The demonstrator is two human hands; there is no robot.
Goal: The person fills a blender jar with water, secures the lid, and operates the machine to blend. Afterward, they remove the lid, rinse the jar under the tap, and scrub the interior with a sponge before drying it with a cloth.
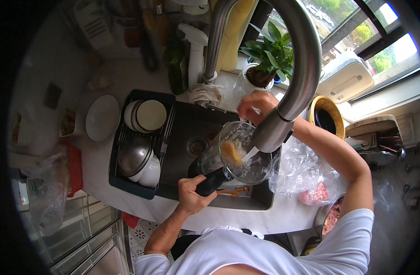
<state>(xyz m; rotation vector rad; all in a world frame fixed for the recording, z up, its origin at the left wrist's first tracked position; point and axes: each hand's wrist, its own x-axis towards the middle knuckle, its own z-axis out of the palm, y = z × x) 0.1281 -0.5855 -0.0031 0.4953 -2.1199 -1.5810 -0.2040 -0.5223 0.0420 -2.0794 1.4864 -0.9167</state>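
Observation:
My left hand point(196, 194) grips the black handle of a clear blender jug point(213, 160), which is tilted over the sink with its mouth under the steel pull-down faucet point(275, 129). A yellow sponge point(230, 153) shows inside the jug, and water appears to splash there. My right hand point(256, 106) is beyond the rim, beside the faucet head and near a potted plant. It is blurred and partly behind the faucet, so I cannot tell whether it holds something.
A dark dish rack point(137, 191) with bowls stands left of the sink point(175, 137). Clear plastic bags point(296, 168), a bag of pink meat point(316, 193) and a metal bowl of minced meat point(332, 220) are at the right. A spray bottle point(196, 51) stands behind the sink.

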